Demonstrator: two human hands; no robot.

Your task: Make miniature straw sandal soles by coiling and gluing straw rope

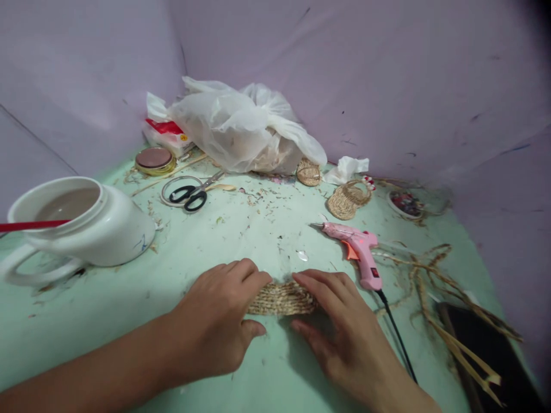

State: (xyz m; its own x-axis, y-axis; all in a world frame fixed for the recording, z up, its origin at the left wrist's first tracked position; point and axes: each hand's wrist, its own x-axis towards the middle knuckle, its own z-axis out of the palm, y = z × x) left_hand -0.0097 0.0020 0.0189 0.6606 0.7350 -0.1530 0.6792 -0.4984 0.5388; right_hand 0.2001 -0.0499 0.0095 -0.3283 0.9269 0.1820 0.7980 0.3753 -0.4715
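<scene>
While both palms pressed down, the left hand (215, 327) and right hand (340, 327) clamped a woven straw piece (282, 298) at lower centre, fingers together, steadying it beside the pink glue gun (359, 249).

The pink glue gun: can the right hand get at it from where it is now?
Probably yes. The glue gun lies on the table just beyond the right hand, with nothing between them. That hand, however, now presses on the woven straw piece, together with the left hand.
</scene>
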